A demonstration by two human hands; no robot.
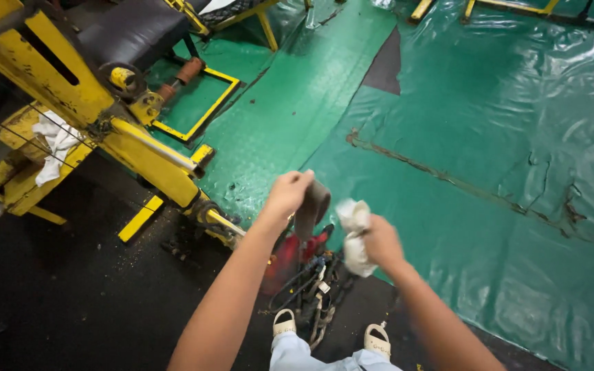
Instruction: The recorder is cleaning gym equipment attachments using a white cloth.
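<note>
Head view looks down on two bare arms held out over a gym floor. Left hand (pixel 287 193) has its fingers (pixel 302 180) curled shut around the top of a dark grey strap (pixel 311 206), which hangs down from the grip in a loop. Right hand (pixel 381 242) is closed on a bunched white rag (pixel 354 233), pressed against or just beside the strap's lower part; whether rag and strap actually touch is hard to tell from this angle. Judging by that, wiping the strap looks to be in hand, and how much of it is already clean cannot be read here. Below the hands lies a heap of gear (pixel 307 275) on the floor: something red, dark cables and what may be chain or clips, all too tangled to sort out. None of it is being wiped now, so it seems untouched. The person's feet in pale sandals (pixel 284 321) stand just behind the heap. Underfoot the floor is black rubber (pixel 70 288), speckled with grit, giving way to green sheeting (pixel 489 137) that is wrinkled, torn in places and seamed with a dirty line. To the left stands a yellow machine (pixel 139 148) with a black padded seat (pixel 132 31), worn paint and a second white cloth (pixel 53 141) draped on its frame. More yellow frames sit at the top edge.
</note>
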